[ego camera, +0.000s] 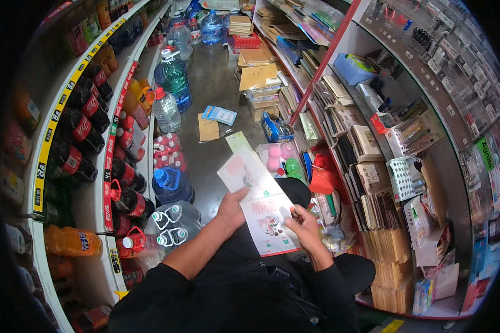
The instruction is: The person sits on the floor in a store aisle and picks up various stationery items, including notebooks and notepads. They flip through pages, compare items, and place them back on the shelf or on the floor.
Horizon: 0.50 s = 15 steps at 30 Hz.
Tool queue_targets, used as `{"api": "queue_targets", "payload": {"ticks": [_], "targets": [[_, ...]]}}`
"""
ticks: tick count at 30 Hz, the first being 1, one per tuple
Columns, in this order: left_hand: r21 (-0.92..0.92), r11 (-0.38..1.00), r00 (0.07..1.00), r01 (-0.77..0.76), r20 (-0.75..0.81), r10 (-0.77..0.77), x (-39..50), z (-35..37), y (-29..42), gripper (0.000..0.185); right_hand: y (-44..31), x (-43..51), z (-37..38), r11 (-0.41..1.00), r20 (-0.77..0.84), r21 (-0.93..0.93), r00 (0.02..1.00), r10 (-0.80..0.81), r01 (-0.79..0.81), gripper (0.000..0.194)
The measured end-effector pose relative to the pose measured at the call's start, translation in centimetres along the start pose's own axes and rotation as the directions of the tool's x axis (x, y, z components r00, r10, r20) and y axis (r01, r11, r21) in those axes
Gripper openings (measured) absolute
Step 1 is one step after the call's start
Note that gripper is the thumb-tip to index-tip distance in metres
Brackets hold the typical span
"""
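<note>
My left hand [232, 207] grips a pale thin exercise book [254, 170] by its left side, the thumb on top. A light green booklet [238, 141] sticks out behind its far end. Closer to my body, another white exercise book [271, 241] with a red and green printed cover overlaps the first. My right hand [305, 224] holds this one at its right edge, thumb on the cover. The books lie fanned above my lap. How many there are in the stack I cannot tell.
Shelves of cola bottles [81, 129] line the left, with water jugs [173, 79] on the floor. Brown booklets [258, 77] are piled ahead. A blue packet [219, 115] lies on the floor [204, 166]. Stationery shelves [379, 166] rise at right; a tub of plastic balls [280, 156] stands nearby.
</note>
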State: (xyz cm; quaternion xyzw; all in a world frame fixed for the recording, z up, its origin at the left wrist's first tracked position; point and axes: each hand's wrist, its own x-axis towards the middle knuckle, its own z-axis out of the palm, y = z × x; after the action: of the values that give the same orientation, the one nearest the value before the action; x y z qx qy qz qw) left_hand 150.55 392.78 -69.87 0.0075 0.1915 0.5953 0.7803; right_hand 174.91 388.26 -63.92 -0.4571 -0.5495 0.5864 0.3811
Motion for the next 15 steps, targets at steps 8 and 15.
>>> {"api": "queue_targets", "payload": {"ticks": [8, 15], "targets": [[0.111, 0.994, 0.969, -0.021, 0.249, -0.007, 3.3, 2.2, -1.2, 0.056, 2.1, -5.3, 0.0, 0.962, -0.111, 0.065, 0.956, 0.271, -0.265, 0.039], [0.129, 0.991, 0.989, 0.034, 0.139, -0.052, 4.5, 0.0, -1.4, 0.068, -3.7, -5.9, -2.9, 0.903, -0.215, -0.424, 0.960, -0.178, 0.073, 0.020]]}}
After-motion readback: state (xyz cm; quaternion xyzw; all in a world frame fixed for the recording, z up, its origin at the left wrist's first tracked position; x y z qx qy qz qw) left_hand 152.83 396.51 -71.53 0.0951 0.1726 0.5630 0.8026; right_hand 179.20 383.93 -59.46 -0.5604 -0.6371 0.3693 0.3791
